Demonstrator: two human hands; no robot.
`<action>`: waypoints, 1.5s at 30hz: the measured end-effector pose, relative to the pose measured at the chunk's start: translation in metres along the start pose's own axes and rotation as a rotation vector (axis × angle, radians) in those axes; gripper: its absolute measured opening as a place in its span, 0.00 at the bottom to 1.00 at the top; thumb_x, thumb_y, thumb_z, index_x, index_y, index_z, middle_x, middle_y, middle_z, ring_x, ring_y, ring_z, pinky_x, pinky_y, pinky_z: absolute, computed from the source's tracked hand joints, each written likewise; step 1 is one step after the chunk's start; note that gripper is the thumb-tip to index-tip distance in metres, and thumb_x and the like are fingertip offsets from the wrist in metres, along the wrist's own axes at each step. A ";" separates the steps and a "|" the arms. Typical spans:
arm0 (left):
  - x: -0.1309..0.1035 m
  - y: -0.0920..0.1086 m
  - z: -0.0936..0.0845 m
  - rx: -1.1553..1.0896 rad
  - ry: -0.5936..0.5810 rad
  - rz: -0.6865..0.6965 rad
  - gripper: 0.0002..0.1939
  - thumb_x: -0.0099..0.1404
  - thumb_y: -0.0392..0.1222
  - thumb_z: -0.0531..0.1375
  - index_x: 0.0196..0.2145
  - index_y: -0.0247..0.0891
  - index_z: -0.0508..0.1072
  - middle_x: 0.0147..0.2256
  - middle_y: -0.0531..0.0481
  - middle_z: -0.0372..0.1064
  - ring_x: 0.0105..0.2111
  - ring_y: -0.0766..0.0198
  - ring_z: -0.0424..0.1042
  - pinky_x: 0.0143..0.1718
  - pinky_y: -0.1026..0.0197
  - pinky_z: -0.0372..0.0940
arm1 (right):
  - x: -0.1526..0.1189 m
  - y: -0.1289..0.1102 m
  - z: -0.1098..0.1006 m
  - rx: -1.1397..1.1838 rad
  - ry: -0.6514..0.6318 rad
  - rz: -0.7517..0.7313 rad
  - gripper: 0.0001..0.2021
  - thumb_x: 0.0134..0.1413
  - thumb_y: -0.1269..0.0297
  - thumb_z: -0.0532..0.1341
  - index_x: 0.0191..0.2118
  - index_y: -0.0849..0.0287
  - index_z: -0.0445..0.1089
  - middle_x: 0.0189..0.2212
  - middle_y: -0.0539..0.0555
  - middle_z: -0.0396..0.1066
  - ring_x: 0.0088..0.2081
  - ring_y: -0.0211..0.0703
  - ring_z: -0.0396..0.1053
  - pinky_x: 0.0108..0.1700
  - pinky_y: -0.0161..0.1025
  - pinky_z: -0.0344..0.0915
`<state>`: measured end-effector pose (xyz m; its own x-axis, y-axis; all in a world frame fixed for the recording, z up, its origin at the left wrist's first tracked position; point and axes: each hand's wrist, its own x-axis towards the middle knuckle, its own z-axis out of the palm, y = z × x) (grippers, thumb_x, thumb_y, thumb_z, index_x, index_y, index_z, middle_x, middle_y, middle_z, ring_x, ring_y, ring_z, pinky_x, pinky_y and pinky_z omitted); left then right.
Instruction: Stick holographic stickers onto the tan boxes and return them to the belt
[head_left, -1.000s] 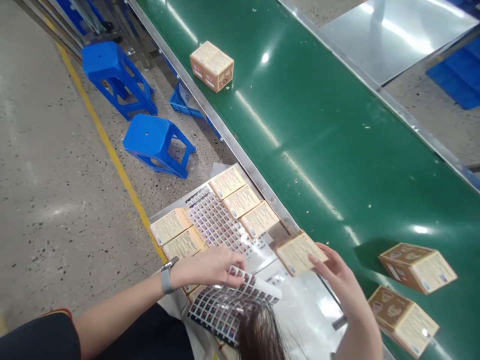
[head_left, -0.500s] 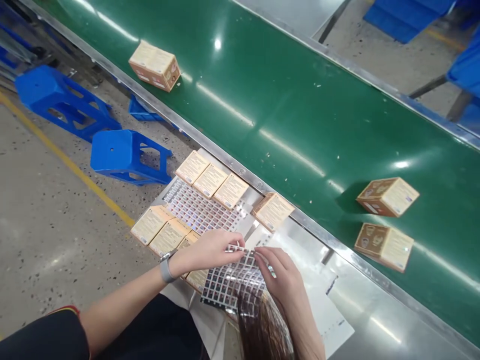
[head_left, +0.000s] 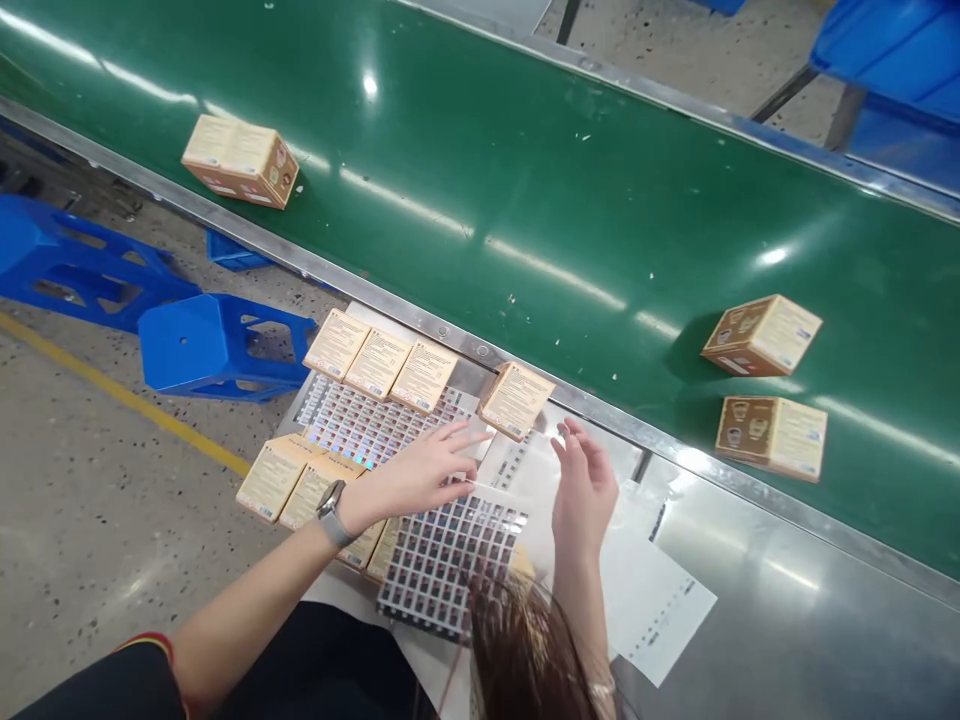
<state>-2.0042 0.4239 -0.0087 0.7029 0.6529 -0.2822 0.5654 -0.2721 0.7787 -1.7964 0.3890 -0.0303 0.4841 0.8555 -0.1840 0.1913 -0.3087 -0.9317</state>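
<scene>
My left hand (head_left: 427, 468) has its fingers spread above the top edge of a sheet of small dark labels (head_left: 442, 555). To the right, my right hand (head_left: 585, 490) is raised, with thumb and fingertips drawn close together; anything between them is too small to make out. A single tan box (head_left: 517, 400) stands just left of those fingertips, by the conveyor's metal edge. A second, shinier label sheet (head_left: 360, 420) lies between a row of three boxes (head_left: 379, 363) and another row of boxes (head_left: 274, 478) nearer my body.
On the green conveyor (head_left: 450, 130) are a box group (head_left: 240, 160) at left and two boxes (head_left: 765, 335) (head_left: 772, 437) at right. White paper (head_left: 652, 600) lies on the metal table (head_left: 757, 570). Blue stools (head_left: 184, 345) stand at left. Dark hair hangs at the bottom centre.
My right hand has left the label sheet and moved up and right, towards the single box. My left hand's fingers have spread from their pinch at the sheet's edge. The view has shifted.
</scene>
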 end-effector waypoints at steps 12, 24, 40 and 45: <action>0.034 -0.012 0.022 0.382 0.005 0.180 0.08 0.66 0.33 0.59 0.29 0.35 0.74 0.68 0.49 0.47 0.69 0.47 0.42 0.67 0.46 0.51 | 0.017 0.016 0.076 0.263 0.285 0.169 0.14 0.55 0.51 0.58 0.35 0.58 0.65 0.52 0.62 0.70 0.52 0.50 0.70 0.48 0.46 0.70; 0.034 -0.012 0.022 0.358 0.000 0.177 0.07 0.66 0.33 0.59 0.33 0.33 0.77 0.68 0.46 0.49 0.68 0.45 0.44 0.66 0.44 0.53 | 0.017 0.009 0.092 0.067 0.449 0.051 0.15 0.56 0.49 0.59 0.37 0.57 0.63 0.46 0.61 0.70 0.49 0.49 0.70 0.52 0.49 0.68; 0.020 -0.004 -0.008 -0.029 0.080 0.033 0.11 0.73 0.44 0.54 0.41 0.38 0.74 0.35 0.50 0.77 0.36 0.61 0.76 0.39 0.60 0.66 | -0.002 -0.023 0.006 -0.452 -0.355 -0.526 0.08 0.62 0.59 0.58 0.42 0.54 0.72 0.38 0.54 0.77 0.40 0.45 0.72 0.44 0.44 0.66; 0.008 0.001 -0.020 -0.333 0.050 -0.102 0.07 0.68 0.43 0.59 0.41 0.38 0.73 0.37 0.50 0.77 0.36 0.62 0.75 0.37 0.62 0.65 | -0.011 -0.026 -0.001 -0.671 -0.388 -0.805 0.06 0.63 0.67 0.58 0.43 0.51 0.71 0.31 0.48 0.77 0.34 0.42 0.71 0.53 0.47 0.54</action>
<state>-2.0071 0.4431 0.0013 0.6233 0.7011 -0.3464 0.4536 0.0367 0.8904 -1.8059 0.3867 -0.0040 -0.2656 0.9425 0.2027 0.8081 0.3323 -0.4863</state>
